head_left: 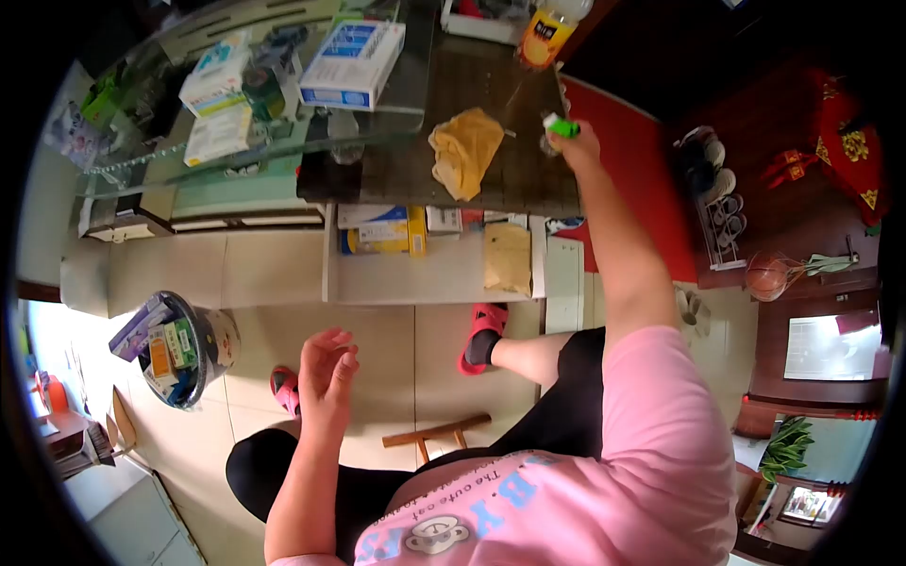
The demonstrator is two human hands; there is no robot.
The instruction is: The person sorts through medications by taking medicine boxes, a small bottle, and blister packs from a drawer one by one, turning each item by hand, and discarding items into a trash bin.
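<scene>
My right hand (583, 149) is stretched out over the far right corner of the dark table. It is closed around what looks like a small spray bottle (562, 126) with a green and white top; the fingers hide most of its body. To the left of it a crumpled yellow cloth (466, 151) lies on the dark tabletop (415, 179). My left hand (328, 373) hangs in the air above the floor, fingers apart and loosely bent, with nothing in it. Beyond it, below the tabletop, a drawer (406, 283) is pulled out, holding several boxes (385, 231) and a brown packet (508, 259).
A drink bottle (549, 38) stands at the table's far edge. Medicine boxes (352, 64) rest on the glass shelf (396, 121) at left. A full waste bin (225, 341) stands on the tiled floor. A wooden stool (436, 431) is near my legs; shoes fill a rack (722, 212) at right.
</scene>
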